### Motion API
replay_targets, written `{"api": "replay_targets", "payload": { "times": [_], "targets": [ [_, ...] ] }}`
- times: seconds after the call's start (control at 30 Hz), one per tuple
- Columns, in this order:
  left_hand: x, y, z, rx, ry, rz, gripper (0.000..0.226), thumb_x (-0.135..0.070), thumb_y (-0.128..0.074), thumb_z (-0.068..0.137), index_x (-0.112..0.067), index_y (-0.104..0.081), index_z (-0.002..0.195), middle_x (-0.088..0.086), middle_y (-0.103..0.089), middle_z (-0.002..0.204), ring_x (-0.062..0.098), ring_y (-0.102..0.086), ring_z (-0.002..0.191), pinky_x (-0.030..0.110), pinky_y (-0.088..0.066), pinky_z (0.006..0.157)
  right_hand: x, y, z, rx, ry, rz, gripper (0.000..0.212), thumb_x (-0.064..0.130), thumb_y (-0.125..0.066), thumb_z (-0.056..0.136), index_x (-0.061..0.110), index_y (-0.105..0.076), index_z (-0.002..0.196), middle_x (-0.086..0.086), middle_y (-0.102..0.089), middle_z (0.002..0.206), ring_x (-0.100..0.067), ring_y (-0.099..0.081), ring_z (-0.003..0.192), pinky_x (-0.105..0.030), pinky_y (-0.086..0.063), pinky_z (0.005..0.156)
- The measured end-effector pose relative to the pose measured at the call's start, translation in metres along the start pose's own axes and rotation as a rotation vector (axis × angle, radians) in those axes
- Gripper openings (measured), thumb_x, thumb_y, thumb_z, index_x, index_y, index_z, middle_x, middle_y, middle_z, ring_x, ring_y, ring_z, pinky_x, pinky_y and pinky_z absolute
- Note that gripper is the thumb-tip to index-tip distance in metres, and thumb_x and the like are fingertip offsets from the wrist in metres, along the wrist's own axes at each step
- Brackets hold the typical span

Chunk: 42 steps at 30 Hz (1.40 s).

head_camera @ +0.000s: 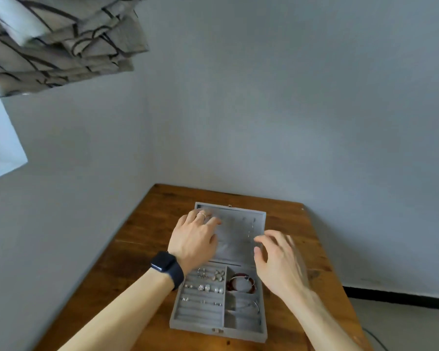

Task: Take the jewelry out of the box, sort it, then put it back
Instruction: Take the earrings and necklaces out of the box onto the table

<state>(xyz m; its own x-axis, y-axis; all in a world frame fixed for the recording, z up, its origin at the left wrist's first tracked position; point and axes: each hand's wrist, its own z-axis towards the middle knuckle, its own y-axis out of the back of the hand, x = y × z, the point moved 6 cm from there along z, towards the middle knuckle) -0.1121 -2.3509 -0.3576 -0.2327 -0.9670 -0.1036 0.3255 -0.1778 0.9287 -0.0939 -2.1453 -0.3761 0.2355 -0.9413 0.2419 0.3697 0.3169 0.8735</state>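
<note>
A grey velvet jewelry box (pixel 173 321) lies open on the wooden table (pixel 137 239), its lid (pixel 235 240) folded back flat. Rings (pixel 211 273) and earrings (pixel 208 288) sit in the left slotted rows. A red-brown bracelet (pixel 240 283) fills the upper right compartment, with a thin bangle (pixel 256 306) below it. A fine chain (pixel 250 233) hangs inside the lid near its right edge. My left hand (pixel 195 236), with a ring and a dark watch, rests flat on the lid's lining. My right hand (pixel 276 259), blurred, hovers by the lid's right edge with fingers loosely bent beside the chain.
The table stands in a corner between grey walls; its left edge runs along one wall and the far edge meets the other. Bare wood shows on both sides of the box. A patterned curtain (pixel 56 41) hangs at the upper left.
</note>
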Motion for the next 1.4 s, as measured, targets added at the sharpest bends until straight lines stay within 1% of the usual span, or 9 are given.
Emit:
{"api": "replay_targets", "payload": {
  "times": [0.2, 0.33, 0.47, 0.73, 0.83, 1.0, 1.17, 1.3, 1.4],
  "targets": [
    [0.011, -0.023, 0.069, 0.002, -0.003, 0.001, 0.051, -0.037, -0.046, 0.097, -0.031, -0.038, 0.147, 0.004, -0.037, 0.156, 0.027, -0.025, 0.147, 0.043, -0.023, 0.117, -0.009, -0.036, 0.054, 0.015, -0.099, 0.002, 0.03, 0.035, -0.056, 0.097, 0.022, -0.066, 0.122, 0.001, -0.046, 0.141, -0.021, -0.049, 0.124, -0.031, -0.048, 0.097],
    [0.015, -0.038, 0.084, 0.062, 0.042, -0.027, 0.05, -0.045, -0.043, 0.097, -0.032, -0.042, 0.145, 0.001, -0.046, 0.149, 0.027, -0.037, 0.139, 0.052, -0.024, 0.116, -0.009, -0.045, 0.068, -0.064, -0.19, 0.052, 0.02, 0.027, -0.066, 0.092, 0.013, -0.067, 0.106, -0.011, -0.048, 0.136, -0.03, -0.06, 0.111, -0.035, -0.052, 0.084],
    [0.018, -0.047, 0.083, 0.073, 0.03, -0.09, 0.047, -0.038, -0.044, 0.097, -0.028, -0.046, 0.143, 0.003, -0.049, 0.143, 0.027, -0.042, 0.13, 0.047, -0.034, 0.109, -0.007, -0.057, 0.07, -0.084, -0.258, 0.102, 0.018, 0.021, -0.066, 0.093, 0.007, -0.063, 0.103, -0.017, -0.052, 0.131, -0.035, -0.067, 0.101, -0.036, -0.053, 0.076],
    [0.025, -0.05, 0.082, 0.048, -0.049, -0.126, 0.042, -0.032, -0.048, 0.103, -0.027, -0.044, 0.144, 0.004, -0.048, 0.141, 0.027, -0.039, 0.128, 0.046, -0.035, 0.106, -0.006, -0.067, 0.07, -0.022, -0.305, 0.016, 0.027, 0.025, -0.049, 0.102, 0.004, -0.062, 0.115, -0.015, -0.042, 0.144, -0.035, -0.058, 0.115, -0.041, -0.053, 0.079],
    [0.026, -0.05, 0.081, 0.029, -0.061, -0.128, 0.04, -0.032, -0.048, 0.103, -0.026, -0.045, 0.143, 0.004, -0.048, 0.141, 0.027, -0.04, 0.127, 0.046, -0.036, 0.108, -0.006, -0.065, 0.067, -0.056, -0.256, -0.051, 0.026, 0.022, -0.049, 0.101, 0.001, -0.06, 0.113, -0.015, -0.042, 0.145, -0.035, -0.055, 0.116, -0.04, -0.052, 0.079],
    [0.026, -0.05, 0.079, 0.0, -0.087, -0.115, 0.041, -0.032, -0.047, 0.104, -0.026, -0.046, 0.144, 0.004, -0.049, 0.14, 0.027, -0.042, 0.127, 0.046, -0.035, 0.11, -0.005, -0.041, 0.077, -0.249, -0.093, -0.04, 0.005, 0.004, -0.059, 0.091, 0.003, -0.061, 0.096, -0.014, -0.048, 0.138, -0.035, -0.047, 0.116, -0.046, -0.048, 0.085],
    [0.025, -0.047, 0.078, 0.019, -0.068, -0.105, 0.042, -0.032, -0.047, 0.104, -0.028, -0.044, 0.145, 0.001, -0.048, 0.141, 0.025, -0.041, 0.129, 0.047, -0.033, 0.113, -0.001, -0.006, 0.1, -0.308, 0.051, 0.009, 0.005, 0.003, -0.057, 0.094, 0.004, -0.061, 0.092, -0.014, -0.051, 0.134, -0.032, -0.049, 0.119, -0.039, -0.043, 0.097],
    [0.021, -0.04, 0.079, 0.068, -0.049, -0.113, 0.041, -0.031, -0.05, 0.103, -0.029, -0.045, 0.144, 0.0, -0.048, 0.141, 0.024, -0.041, 0.13, 0.049, -0.033, 0.112, 0.007, 0.028, 0.107, -0.365, 0.136, 0.093, 0.006, 0.005, -0.055, 0.097, 0.007, -0.058, 0.093, -0.011, -0.05, 0.133, -0.027, -0.049, 0.119, -0.033, -0.046, 0.092],
    [0.017, -0.03, 0.079, 0.089, -0.037, -0.115, 0.04, -0.03, -0.053, 0.102, -0.03, -0.047, 0.142, -0.001, -0.049, 0.14, 0.024, -0.043, 0.128, 0.045, -0.038, 0.107, 0.012, 0.051, 0.109, -0.399, 0.181, 0.133, 0.006, 0.005, -0.054, 0.097, 0.007, -0.057, 0.092, -0.009, -0.048, 0.132, -0.025, -0.051, 0.117, -0.036, -0.049, 0.094]
  ]
}}
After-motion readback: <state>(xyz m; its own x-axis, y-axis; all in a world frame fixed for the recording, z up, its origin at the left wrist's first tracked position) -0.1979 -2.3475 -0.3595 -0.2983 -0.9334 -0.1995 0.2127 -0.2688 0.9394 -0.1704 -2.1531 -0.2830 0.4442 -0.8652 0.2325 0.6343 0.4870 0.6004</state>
